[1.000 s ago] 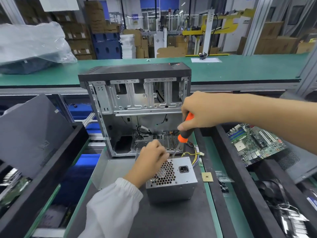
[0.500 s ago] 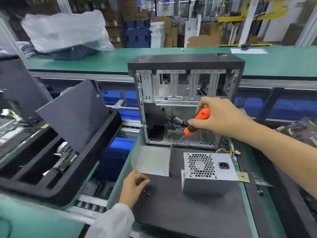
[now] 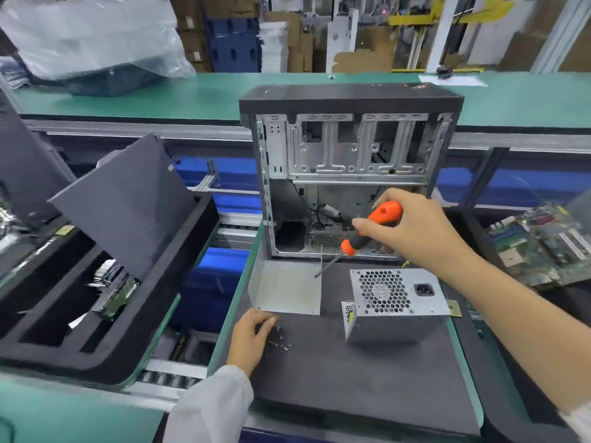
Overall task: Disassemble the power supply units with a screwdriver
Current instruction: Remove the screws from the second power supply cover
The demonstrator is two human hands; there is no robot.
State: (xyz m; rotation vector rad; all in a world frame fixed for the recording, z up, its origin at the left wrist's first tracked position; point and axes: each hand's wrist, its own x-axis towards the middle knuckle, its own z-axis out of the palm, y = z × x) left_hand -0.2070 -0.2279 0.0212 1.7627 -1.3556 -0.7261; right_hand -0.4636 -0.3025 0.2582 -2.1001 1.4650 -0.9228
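Observation:
A silver power supply unit [image 3: 396, 305] with a honeycomb fan grille and a socket stands on the dark mat [image 3: 351, 378], in front of an open computer case [image 3: 348, 174]. My right hand [image 3: 412, 231] grips an orange and black screwdriver [image 3: 361, 236] above the gap between the case and the unit, its tip pointing down left. My left hand [image 3: 252, 337] rests on the mat at the front left, fingers loosely curled beside several small loose screws [image 3: 281, 342]. A flat metal plate [image 3: 287, 287] lies just behind that hand.
A black foam tray [image 3: 96, 314] holding parts and a dark side panel [image 3: 128, 203] sits to the left. A green circuit board [image 3: 540, 244] lies at the right. A green conveyor belt [image 3: 192, 94] with a plastic-wrapped bundle [image 3: 92, 43] runs behind the case.
My left hand left the top of the power supply and came down on the mat at the front left, where screws now lie. My right hand with the screwdriver lifted slightly off the unit.

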